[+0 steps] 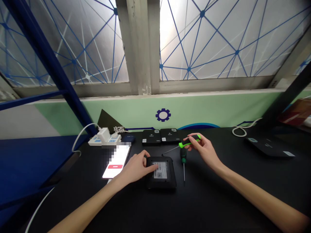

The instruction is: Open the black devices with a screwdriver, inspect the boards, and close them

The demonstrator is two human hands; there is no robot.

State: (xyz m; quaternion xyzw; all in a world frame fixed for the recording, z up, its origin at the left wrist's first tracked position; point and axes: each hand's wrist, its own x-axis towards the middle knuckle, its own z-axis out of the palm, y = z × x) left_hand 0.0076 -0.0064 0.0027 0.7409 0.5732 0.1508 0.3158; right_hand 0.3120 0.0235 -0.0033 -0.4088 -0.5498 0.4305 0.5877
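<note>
From my station I see the table (206, 210); a black box (163, 176) lies label up, well in from its left edge. Two flat devices (151, 138) sit by the far edge. My left hand (139, 166) grips the box, thumb on label; my right hand (202, 148) is closed around a lime-green screwdriver (181, 145).

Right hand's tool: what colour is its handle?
The handle is bright green and black, best seen in the head view.

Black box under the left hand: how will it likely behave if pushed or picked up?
The black box looks hard-shelled, so probably stiff. Lying flat and low, it would likely slide rather than tip. Its smooth-looking surface might slip under the left hand.
</note>
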